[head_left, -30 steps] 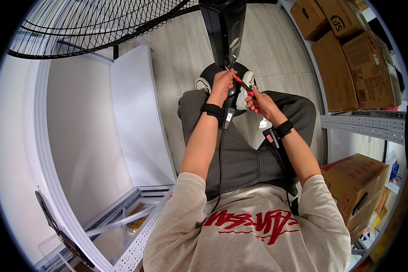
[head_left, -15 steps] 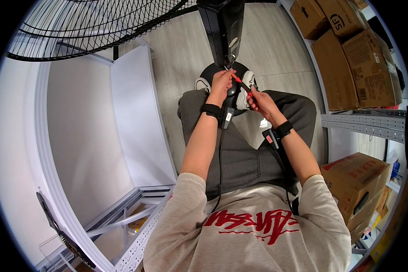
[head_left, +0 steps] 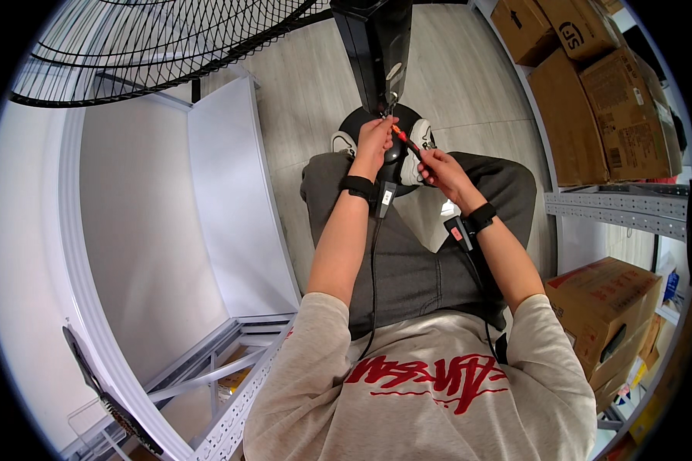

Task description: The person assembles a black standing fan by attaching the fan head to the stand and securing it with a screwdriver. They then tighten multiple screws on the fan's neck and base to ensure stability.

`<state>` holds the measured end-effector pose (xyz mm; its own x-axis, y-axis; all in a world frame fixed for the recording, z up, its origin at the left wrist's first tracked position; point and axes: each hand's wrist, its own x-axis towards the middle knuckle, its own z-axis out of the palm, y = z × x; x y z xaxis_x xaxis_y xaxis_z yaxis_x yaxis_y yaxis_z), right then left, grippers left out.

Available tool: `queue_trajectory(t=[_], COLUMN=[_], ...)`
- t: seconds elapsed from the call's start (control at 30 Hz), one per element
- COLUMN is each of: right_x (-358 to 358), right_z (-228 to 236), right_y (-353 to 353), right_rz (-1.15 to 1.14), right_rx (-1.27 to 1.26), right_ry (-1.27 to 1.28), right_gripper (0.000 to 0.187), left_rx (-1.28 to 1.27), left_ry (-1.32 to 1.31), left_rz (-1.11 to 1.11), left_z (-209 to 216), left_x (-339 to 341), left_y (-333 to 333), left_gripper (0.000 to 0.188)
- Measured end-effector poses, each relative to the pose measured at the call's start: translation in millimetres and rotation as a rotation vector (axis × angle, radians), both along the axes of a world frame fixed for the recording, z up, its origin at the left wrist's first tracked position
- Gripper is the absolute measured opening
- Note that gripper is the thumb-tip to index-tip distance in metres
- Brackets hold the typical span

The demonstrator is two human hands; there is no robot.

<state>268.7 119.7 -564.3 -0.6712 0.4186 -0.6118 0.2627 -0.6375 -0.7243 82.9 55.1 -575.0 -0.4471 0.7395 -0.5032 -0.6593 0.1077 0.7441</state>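
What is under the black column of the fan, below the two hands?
Under the black column sits a round black base on the grey floor. The left hand and right hand, which holds a red screwdriver, cover its middle, so the joint there is hidden.

The person wears a light beige short-sleeved T-shirt (head_left: 430, 392) with a red brush-style graphic (head_left: 430, 376) across the chest. Below the T-shirt hem come dark grey trousers (head_left: 415, 261), and beyond the trousers a pair of white trainers (head_left: 419, 138) with dark trim. The forearms are bare past the T-shirt sleeves. A black band (head_left: 357, 187) circles the left wrist, carrying a small black device with a white label (head_left: 385, 198); a thin black cable (head_left: 373, 284) runs from it back toward the T-shirt. The right wrist has a matching black band (head_left: 481, 217) and a black device with a red mark (head_left: 458, 233), its own dark cable trailing along the forearm to the T-shirt.
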Motion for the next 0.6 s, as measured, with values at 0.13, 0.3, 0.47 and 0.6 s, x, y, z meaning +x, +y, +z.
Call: queue_trajectory(t=[0.13, 0.3, 0.47, 0.6], right_x=[3, 12, 15, 14], right_z=[2, 7, 8, 10], right_y=[-5, -3, 1, -1], right_rz=[-0.038, -0.030, -0.019, -0.023], right_rx=[0.065, 0.082, 0.062, 0.079], right_ry=[-0.015, -0.046, -0.027, -0.042], right_gripper=[0.023, 0.024, 0.024, 0.022], left_rx=[-0.002, -0.049, -0.043, -0.037], left_ry=[-0.004, 0.000, 0.004, 0.002], left_rz=[0.010, -0.055, -0.077, -0.078], left_z=[0, 0, 1, 1], left_x=[0, 1, 2, 1], left_y=[1, 0, 0, -1], left_gripper=[0.014, 0.018, 0.019, 0.018])
